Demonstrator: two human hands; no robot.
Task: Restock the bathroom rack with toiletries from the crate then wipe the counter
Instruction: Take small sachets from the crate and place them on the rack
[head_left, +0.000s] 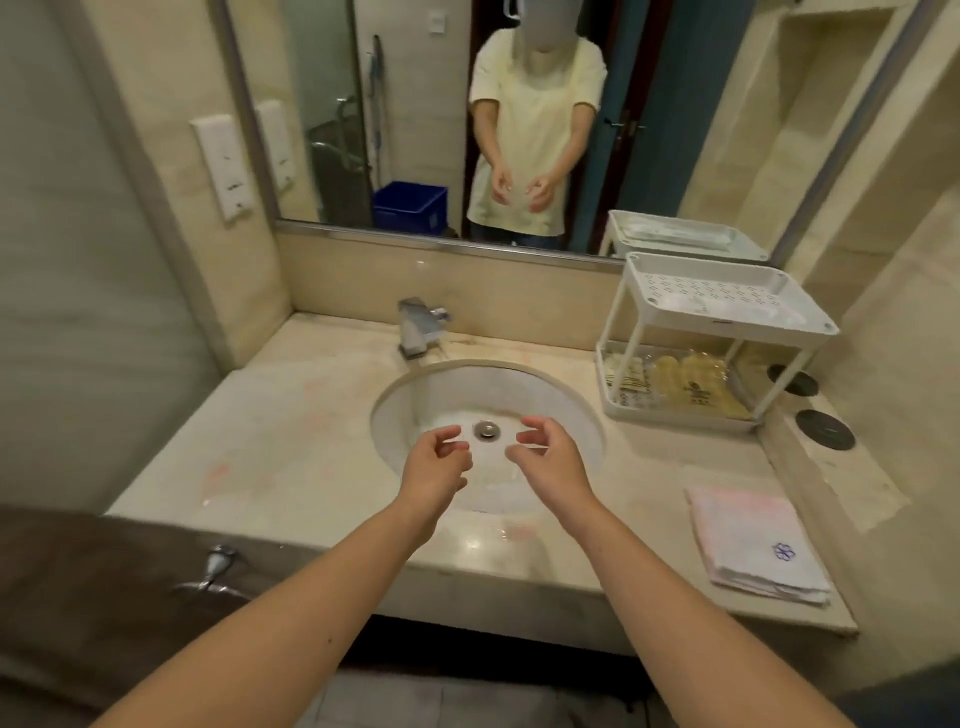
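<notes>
My left hand (434, 465) and my right hand (550, 457) hover side by side over the sink basin (415, 395), fingers loosely curled, holding nothing. A white two-tier rack (727, 296) stands on the counter (291, 447) at the back right. Its top tray holds flat white packets, and its lower tray (675, 418) holds yellowish wrapped toiletries. A folded pink-and-white cloth (753, 545) lies on the counter at the front right. A blue crate (410, 205) shows only in the mirror, on the floor behind me.
A chrome faucet (418, 330) stands behind the basin, with the drain plug (487, 429) between my hands. Two round black caps (825, 429) sit on the ledge right of the rack. The mirror (467, 104) reflects a person in a pale yellow top.
</notes>
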